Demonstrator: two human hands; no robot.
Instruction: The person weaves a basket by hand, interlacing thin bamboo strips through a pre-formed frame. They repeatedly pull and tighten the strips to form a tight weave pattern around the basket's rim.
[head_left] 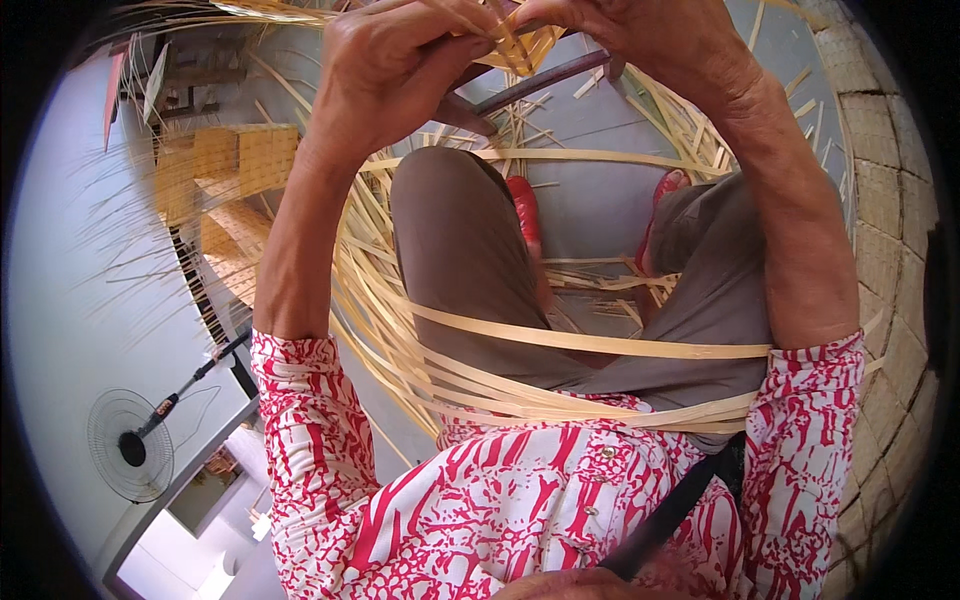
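1. Bamboo strips, pale yellow and flat, loop around the person's lap in long curved bands; their long axis runs roughly left to right across the knees, and the ends sweep upward toward the hands at the top of the view.
2. Left hand is raised near the top edge, fingers curled tight and pinching the woven piece, a small patch of crossed strips.
3. Right hand meets it from the other side, fingers closed on the same woven piece; the fingertips are partly cut off by the frame edge.
4. The woven piece sits between the two hands, just above a dark rod that slants up to the right.
5. Loose strips fan out from the weave down both sides of the brown trousers.
6. Red shoes rest on the grey floor between the knees.
7. Woven mats lie at the left, well apart, and a standing fan shows at lower left.
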